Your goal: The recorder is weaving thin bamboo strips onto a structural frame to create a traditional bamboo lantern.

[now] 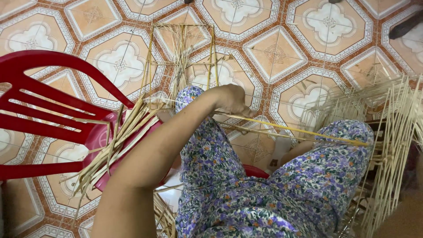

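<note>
Bare forearm, no sleeve; purple-blue floral trousers (246, 189) with orange flecks.

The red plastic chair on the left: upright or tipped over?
Tipped over. The red plastic chair lies on its side, its slatted back level with the tiled floor, and straw strips rest across it.

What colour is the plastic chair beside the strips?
Red chair, clearest in the head view.
</note>
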